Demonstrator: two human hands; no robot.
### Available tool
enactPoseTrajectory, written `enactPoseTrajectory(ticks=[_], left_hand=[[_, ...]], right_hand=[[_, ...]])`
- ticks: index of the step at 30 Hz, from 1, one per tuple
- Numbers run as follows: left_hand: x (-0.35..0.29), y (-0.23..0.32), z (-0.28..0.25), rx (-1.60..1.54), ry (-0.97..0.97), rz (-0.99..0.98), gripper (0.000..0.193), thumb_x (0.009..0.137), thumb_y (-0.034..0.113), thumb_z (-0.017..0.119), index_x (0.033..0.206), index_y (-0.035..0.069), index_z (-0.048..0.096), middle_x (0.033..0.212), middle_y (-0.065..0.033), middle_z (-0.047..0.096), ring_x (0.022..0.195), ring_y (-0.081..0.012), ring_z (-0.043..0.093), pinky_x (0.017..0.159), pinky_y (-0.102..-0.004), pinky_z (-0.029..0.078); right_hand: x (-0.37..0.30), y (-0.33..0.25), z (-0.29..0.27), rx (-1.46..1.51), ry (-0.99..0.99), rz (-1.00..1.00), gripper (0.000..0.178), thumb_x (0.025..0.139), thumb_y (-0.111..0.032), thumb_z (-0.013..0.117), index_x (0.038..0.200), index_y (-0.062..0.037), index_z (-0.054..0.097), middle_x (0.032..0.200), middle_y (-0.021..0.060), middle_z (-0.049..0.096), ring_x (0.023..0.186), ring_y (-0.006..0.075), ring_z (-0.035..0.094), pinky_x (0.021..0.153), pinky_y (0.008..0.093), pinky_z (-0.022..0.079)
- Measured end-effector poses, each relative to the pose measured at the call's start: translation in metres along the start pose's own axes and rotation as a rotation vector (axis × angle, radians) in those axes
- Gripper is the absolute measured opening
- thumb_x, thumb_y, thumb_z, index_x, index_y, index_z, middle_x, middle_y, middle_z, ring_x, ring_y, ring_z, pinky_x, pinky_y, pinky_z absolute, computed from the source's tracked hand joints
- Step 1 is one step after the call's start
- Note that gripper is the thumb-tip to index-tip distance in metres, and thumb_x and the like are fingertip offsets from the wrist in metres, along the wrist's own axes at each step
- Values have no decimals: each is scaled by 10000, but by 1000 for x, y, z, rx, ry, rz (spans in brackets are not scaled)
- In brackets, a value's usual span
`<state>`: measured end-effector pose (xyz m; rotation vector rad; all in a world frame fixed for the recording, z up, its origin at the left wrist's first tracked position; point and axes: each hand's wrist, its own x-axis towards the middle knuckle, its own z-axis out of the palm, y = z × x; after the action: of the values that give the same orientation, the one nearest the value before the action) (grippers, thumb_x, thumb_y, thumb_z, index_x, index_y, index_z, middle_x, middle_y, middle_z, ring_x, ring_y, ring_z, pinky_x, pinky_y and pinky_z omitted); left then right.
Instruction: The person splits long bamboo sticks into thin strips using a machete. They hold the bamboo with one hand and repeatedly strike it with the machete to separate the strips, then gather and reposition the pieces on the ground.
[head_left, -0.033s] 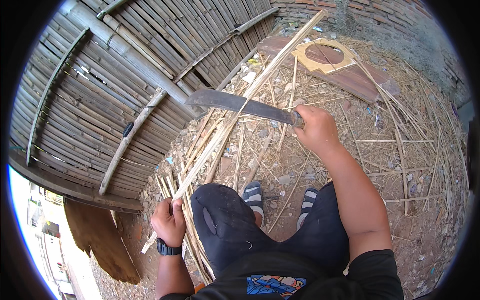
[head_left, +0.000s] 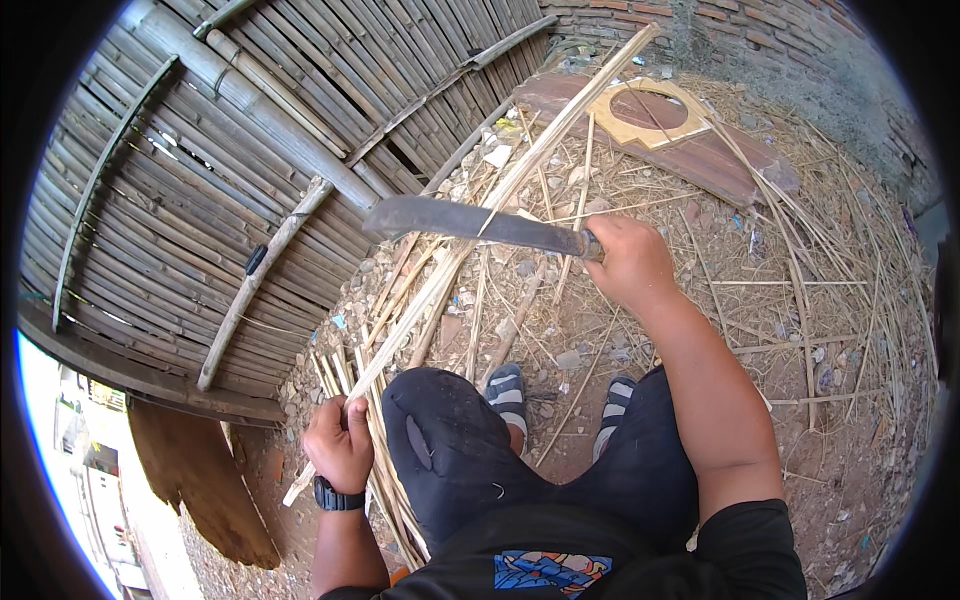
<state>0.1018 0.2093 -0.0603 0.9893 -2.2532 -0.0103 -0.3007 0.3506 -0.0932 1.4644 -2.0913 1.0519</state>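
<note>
Left hand [head_left: 338, 440]: closed around the near portion of 1 pale split strip [head_left: 432, 293], which extends far right. Right hand [head_left: 632, 258]: gripping the machete [head_left: 450, 218] by its handle, crossing the strip, tip left.

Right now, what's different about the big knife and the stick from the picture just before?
The big knife in the right hand moved a tiny bit left and closer to the person, mostly at its tip. The far end of the long pale strip shifted slightly right. Nothing was picked up or let go. The left hand still holds the strip's near end.
</note>
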Motion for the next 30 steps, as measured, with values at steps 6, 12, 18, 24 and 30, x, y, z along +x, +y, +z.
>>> enactPoseTrajectory(ticks=[6,12,18,24,30], left_hand=[[0,4,4,-1,-36,35,251,935,252,727,829,35,661,677,-143,614,590,-341,595,563,-420,462],[-3,-8,-1,3,-152,-22,303,935,267,723,768,28,641,629,-153,573,556,-342,571,538,-423,431],[-7,-11,-6,-11,-146,-6,315,941,266,716,760,23,630,620,-152,563,523,-333,549,511,-413,409],[-3,-16,-12,-12,-88,-27,421,995,331,658,751,-8,603,593,-155,504,512,-282,477,519,-382,389],[6,-26,-25,19,-73,-81,370,967,313,695,769,9,625,609,-155,552,518,-324,529,516,-397,407]], right_hand=[[2,8,7,-20,-54,71,273,720,-134,794,924,-102,616,801,105,651,809,331,671,696,470,519],[2,32,0,-90,-89,199,290,752,-167,800,979,-86,638,850,114,677,863,335,689,746,471,543],[1,30,1,-93,-200,189,318,749,-175,808,1021,-109,657,894,110,697,866,334,691,763,469,547],[0,34,-20,-84,-189,28,304,714,-147,809,984,-113,674,856,110,693,849,347,678,771,461,528],[-1,44,-29,-89,-136,81,292,678,-69,776,953,-78,676,890,128,701,886,363,659,773,471,511]])
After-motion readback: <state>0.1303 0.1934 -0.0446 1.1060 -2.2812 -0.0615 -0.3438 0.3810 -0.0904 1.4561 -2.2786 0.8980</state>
